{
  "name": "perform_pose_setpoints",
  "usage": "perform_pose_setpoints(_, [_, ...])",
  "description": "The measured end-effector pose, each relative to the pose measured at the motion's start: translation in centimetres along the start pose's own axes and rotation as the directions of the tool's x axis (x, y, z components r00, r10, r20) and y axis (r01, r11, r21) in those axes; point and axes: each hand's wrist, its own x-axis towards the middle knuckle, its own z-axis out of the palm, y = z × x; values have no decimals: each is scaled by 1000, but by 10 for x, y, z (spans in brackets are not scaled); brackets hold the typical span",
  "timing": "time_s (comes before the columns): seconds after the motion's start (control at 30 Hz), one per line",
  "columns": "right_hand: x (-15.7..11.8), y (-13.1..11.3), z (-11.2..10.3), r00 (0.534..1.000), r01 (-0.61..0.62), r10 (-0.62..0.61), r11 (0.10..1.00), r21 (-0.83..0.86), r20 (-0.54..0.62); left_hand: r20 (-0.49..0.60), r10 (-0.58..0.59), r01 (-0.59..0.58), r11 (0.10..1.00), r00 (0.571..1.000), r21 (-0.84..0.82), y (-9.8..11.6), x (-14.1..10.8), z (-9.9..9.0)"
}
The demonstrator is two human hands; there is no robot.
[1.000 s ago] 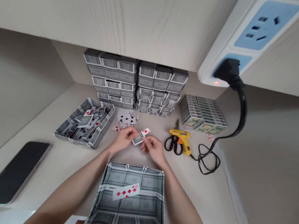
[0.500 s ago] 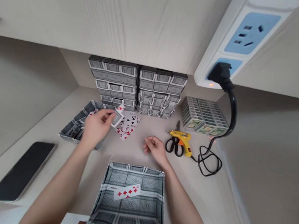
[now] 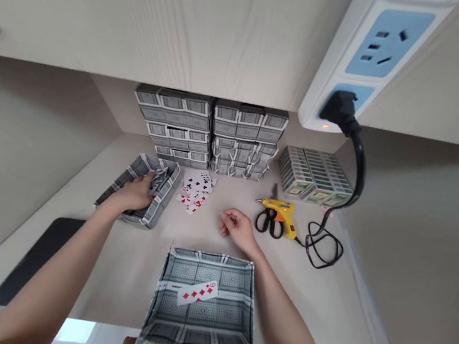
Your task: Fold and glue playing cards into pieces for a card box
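Note:
My left hand (image 3: 136,193) reaches down into an open box made of playing cards (image 3: 159,207) at the left. Loose playing cards (image 3: 160,179) lie in that box at its fingertips. The fingers are partly hidden, so I cannot tell whether they grip a card. My right hand (image 3: 236,229) rests on the desk with its fingers curled and nothing visible in them. Between the hands and further back lies a small pile of face-up cards (image 3: 197,182). Nearest to me, a second card-built box (image 3: 199,327) holds a six of diamonds (image 3: 197,293).
Stacked card-built boxes (image 3: 181,119) stand against the back. Boxed card decks (image 3: 314,175) sit at their right. A yellow glue gun (image 3: 285,214), black-handled scissors (image 3: 264,221) and a cable (image 3: 357,173) from a power strip (image 3: 333,67) are at right. A black phone (image 3: 35,264) lies left.
My left hand has moved left and down into the left box. The card it held near the face-up pile is no longer visible in it. My right hand stays put.

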Motion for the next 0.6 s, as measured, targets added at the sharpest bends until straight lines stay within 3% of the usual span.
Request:
perform_pose_setpoints(0.13, [0,2,0,1000,4,-4,1000,-15,5,6,-75,74,994,997,74,10,3,-2])
perform_pose_setpoints(0.2, [0,2,-1,1000,4,-4,1000,-20,5,-15,-53,54,997,998,52,9,2,-6])
perform_pose_setpoints(0.3, [0,2,-1,1000,2,-1,1000,-26,11,-20,6,-7,999,1000,-36,2,-2,-20])
perform_pose_setpoints(0.5, [0,3,0,1000,-4,5,999,-37,16,-104,-73,49,975,992,-219,-19,-12,-55])
perform_pose_setpoints(0.6, [0,4,0,1000,-4,4,999,-43,18,-110,5,-34,964,994,-264,-32,-10,-59])
